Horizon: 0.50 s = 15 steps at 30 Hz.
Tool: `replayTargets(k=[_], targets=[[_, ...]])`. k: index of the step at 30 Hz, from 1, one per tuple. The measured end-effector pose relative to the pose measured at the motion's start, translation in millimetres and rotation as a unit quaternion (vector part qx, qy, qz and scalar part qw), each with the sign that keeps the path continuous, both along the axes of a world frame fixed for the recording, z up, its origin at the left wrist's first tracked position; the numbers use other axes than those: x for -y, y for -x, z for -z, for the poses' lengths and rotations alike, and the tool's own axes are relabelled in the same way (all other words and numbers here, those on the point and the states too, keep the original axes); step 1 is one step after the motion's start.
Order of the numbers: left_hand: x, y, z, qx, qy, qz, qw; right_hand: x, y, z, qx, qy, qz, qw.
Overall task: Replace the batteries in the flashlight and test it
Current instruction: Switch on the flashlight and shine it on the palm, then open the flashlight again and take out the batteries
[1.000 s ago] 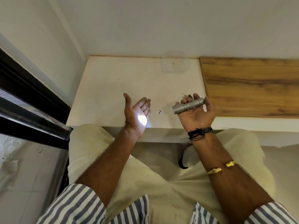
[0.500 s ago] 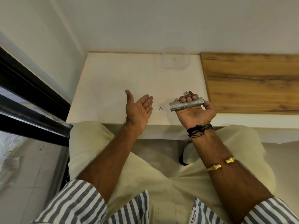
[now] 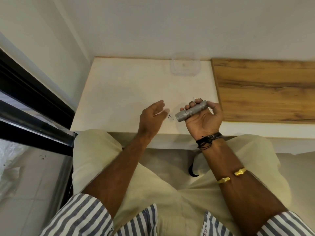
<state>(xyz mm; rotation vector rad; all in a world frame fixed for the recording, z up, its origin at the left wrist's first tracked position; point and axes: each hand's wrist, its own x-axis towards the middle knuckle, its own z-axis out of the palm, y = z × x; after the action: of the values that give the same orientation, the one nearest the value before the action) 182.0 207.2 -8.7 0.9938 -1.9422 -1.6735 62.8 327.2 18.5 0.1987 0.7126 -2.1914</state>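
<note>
Flashlight [image 3: 191, 111], silver: lies across the upturned right hand [image 3: 203, 119], fingers and thumb curled round its barrel, head jutting left past the grip, above the worktop's [image 3: 119, 96] front edge. Left hand [image 3: 150, 116]: no longer palm-up, now turned over, fingers loose, holding nothing, blurred. Clear container [image 3: 185, 67]: back edge.

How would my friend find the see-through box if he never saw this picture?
Start at the white tabletop, which meets a brown wooden board on its right. Follow its far edge, by the wall, towards that board. There sits the clear square plastic container with rounded corners, the only see-through thing, far from the silver flashlight.
</note>
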Motion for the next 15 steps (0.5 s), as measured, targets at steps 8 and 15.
replayTargets(k=[8,15], targets=[[-11.7,-6.6,5.6,0.006,0.212,0.049,0.976,13.0,-15.7,10.7,-0.277,-0.239,-0.043,0.930],[-6.7,-5.9,7.0,0.027,0.222,0.042,0.974,24.4,-25.7,15.0,-0.334,-0.291,-0.063,0.894]])
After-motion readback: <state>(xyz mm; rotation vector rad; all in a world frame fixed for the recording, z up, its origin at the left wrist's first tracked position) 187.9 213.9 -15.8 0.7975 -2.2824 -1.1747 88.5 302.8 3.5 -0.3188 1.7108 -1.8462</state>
